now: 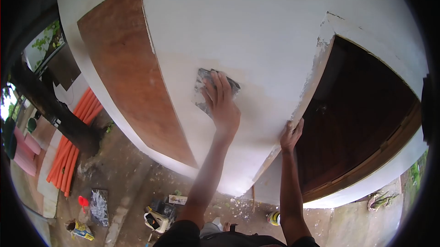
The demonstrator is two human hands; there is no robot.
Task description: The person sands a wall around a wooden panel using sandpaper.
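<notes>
My left hand presses a grey sheet of sandpaper flat against the white plastered wall, fingers spread over it. A paler, slightly yellowish patch of wall lies around the sheet. My right hand grips the wall's corner edge beside the dark wooden door, fingers curled around the chipped plaster.
A brown unpainted panel covers the wall to the left. On the ground below lie orange pipes, a dark post, a white container, a small can, a red cup and scattered debris.
</notes>
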